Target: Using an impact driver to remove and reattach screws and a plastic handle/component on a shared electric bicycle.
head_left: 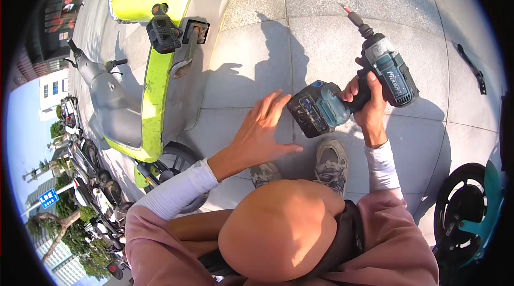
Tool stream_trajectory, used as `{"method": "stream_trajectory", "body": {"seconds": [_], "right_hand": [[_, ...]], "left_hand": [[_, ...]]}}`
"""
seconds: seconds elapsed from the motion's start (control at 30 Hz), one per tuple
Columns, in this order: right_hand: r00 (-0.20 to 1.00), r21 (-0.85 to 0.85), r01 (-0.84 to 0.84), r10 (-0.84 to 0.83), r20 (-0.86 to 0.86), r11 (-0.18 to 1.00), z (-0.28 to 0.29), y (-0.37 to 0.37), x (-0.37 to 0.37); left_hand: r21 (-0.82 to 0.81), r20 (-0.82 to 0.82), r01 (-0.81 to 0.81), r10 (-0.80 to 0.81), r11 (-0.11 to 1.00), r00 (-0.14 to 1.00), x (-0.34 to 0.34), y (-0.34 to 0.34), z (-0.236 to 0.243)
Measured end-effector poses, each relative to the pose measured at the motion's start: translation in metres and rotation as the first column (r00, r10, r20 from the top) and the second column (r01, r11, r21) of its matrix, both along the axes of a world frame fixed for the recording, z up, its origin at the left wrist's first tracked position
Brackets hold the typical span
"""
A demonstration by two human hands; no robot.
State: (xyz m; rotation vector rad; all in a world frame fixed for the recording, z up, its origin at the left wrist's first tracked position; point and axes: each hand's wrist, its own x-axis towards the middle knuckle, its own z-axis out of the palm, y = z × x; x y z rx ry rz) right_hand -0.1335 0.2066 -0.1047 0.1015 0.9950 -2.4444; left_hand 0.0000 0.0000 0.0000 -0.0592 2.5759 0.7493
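My right hand [373, 105] is wrapped round the grip of a teal and black cordless impact driver [393, 72]. A thin bit with a red band [350, 14] sits in its nose and points up and left, away from me. At the foot of the grip is the black and teal battery [308, 109], tilted toward my left. My left hand [256, 133] is open beside the battery, fingers spread and thumb stretched out, holding nothing. Whether its fingertips touch the battery I cannot tell.
A yellow-green and grey electric scooter [152, 93] stands close at left, with a black pedal [164, 34] jutting out. A black strip [472, 69] lies on the paving at far right. A black wheel [460, 216] with teal parts stands at lower right. My shoes [331, 165] are below the driver.
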Motion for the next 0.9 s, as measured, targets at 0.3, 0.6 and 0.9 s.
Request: {"method": "stream_trajectory", "body": {"seconds": [0.3, 0.6, 0.9], "right_hand": [[0.952, -0.162, -0.217, 0.246, 0.184, 0.963, -0.029, -0.125, 0.028], [0.923, -0.196, -0.246, 0.291, 0.253, 0.949, -0.035, -0.211, 0.040], [0.834, -0.536, -0.360, 0.521, 0.181, 0.763, -0.058, -0.243, 0.041]], "left_hand": [[-0.264, -0.320, -0.230, 0.139, 0.937, 0.937, 0.029, -0.024, -0.078], [-0.434, -0.514, -0.445, 0.191, 0.784, 0.836, 0.056, -0.055, -0.074], [-0.443, -0.457, -0.487, 0.277, 0.753, 0.845, 0.059, -0.080, -0.072]]}}
